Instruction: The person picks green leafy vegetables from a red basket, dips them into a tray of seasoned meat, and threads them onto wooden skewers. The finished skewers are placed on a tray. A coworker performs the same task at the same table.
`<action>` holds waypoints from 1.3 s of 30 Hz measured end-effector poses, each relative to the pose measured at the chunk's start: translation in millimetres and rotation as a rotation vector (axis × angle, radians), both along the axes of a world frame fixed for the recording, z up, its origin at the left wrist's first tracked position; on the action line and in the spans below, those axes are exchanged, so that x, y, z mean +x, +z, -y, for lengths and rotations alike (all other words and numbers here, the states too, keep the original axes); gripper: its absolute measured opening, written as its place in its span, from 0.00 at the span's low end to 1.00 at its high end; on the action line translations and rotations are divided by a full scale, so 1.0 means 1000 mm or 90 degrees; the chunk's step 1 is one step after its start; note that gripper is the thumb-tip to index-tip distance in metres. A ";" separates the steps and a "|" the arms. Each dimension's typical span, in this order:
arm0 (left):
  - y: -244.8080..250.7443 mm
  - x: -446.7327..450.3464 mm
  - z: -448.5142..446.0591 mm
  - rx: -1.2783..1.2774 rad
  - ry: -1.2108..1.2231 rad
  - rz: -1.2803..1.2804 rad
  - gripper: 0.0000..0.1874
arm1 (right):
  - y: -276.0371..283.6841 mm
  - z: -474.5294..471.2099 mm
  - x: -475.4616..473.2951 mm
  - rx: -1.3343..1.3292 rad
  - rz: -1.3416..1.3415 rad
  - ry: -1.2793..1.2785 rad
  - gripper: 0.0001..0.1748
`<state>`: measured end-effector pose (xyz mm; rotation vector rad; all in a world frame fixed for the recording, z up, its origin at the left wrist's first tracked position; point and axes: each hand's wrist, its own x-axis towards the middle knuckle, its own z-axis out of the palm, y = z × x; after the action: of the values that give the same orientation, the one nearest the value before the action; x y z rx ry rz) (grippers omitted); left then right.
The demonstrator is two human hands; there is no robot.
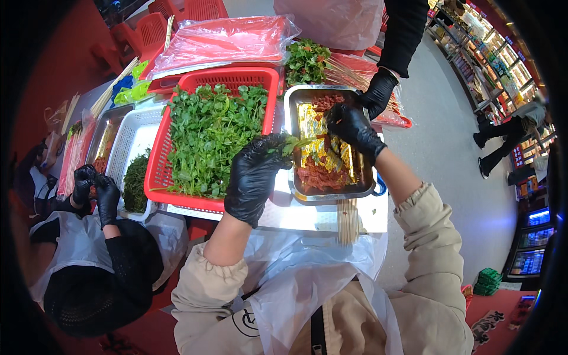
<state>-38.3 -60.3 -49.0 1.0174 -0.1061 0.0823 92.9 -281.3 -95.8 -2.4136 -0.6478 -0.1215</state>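
My left hand point(253, 179), in a black glove, grips a cilantro sprig point(296, 144); its leaves and pale stem stick out toward the metal tray point(290, 177). Over that tray is my right hand point(353, 131), also black-gloved, with its fingers curled. Whether they pinch a meat strip is hidden. Strips of raw red meat point(321, 174) lie at the tray's near end, and a smaller heap of meat point(327, 102) at its far end. Left of the tray, a red plastic basket point(153, 186) holds a thick pile of cilantro point(213, 137).
Bamboo skewers point(348, 219) jut over the table's near edge. Another person's gloved hand point(380, 93) is at the tray's far right corner. On the left, a co-worker's gloved hands point(106, 199) work beside a white basket point(153, 117). Plastic-covered red trays point(226, 37) stand behind.
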 end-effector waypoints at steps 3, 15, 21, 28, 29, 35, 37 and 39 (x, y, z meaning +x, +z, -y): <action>-0.002 0.001 0.001 -0.025 0.018 -0.001 0.15 | 0.027 -0.015 -0.035 0.073 -0.262 0.150 0.08; -0.003 0.000 0.002 -0.051 0.007 0.010 0.15 | 0.017 0.009 0.008 -0.072 -0.050 0.105 0.10; 0.007 -0.002 -0.001 -0.005 -0.002 0.012 0.15 | 0.042 0.005 -0.005 -0.104 -0.061 0.061 0.06; 0.007 -0.002 0.000 -0.032 -0.004 0.009 0.14 | 0.034 -0.010 -0.025 -0.087 -0.213 0.197 0.04; 0.006 -0.003 -0.001 -0.038 0.001 0.009 0.14 | 0.034 -0.010 -0.020 -0.202 -0.115 0.257 0.04; 0.013 -0.004 0.002 0.020 0.009 -0.017 0.14 | 0.034 0.013 -0.005 -0.240 -0.038 0.201 0.07; 0.008 -0.002 0.001 0.004 0.011 -0.009 0.14 | 0.060 0.023 -0.007 -0.014 -0.067 0.106 0.07; 0.007 0.002 0.007 0.008 0.008 -0.005 0.14 | 0.076 0.047 -0.015 0.150 -0.075 0.091 0.07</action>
<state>-36.0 -66.9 -41.9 1.0312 -0.0931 0.0899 77.6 -328.1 -19.9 -2.1243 -0.7076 0.0041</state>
